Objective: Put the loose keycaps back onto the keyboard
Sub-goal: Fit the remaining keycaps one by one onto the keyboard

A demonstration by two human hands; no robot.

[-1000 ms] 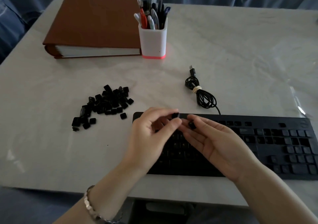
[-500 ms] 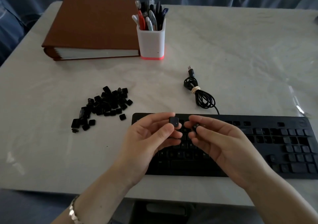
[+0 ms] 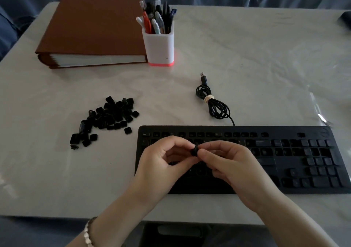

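Cup: white square plastic cup [image 3: 160,47], filled with pens [image 3: 158,20].
Hands: left hand [image 3: 163,169], right hand [image 3: 233,169] held together, small black keycap [image 3: 194,150] pinched between both above black keyboard [image 3: 284,151].
Pile: loose black keycaps [image 3: 108,117] heaped on table [image 3: 247,57].

The person is showing only two hands and forearms in the lower half of the frame, the left hand [image 3: 161,169] and the right hand [image 3: 233,167] sitting near the centre. The left forearm [image 3: 121,214], running to the lower left, and the right forearm [image 3: 284,220], running to the lower right, are both showing bare as far as the bottom edge. The person is wearing a bracelet [image 3: 87,233] on the left wrist, near the bottom edge at lower left. It is a narrow band of small pale, silvery links that are catching the light. Only the part crossing the top of the wrist is showing. The dim light is leaving the fingernails too dark to make out.
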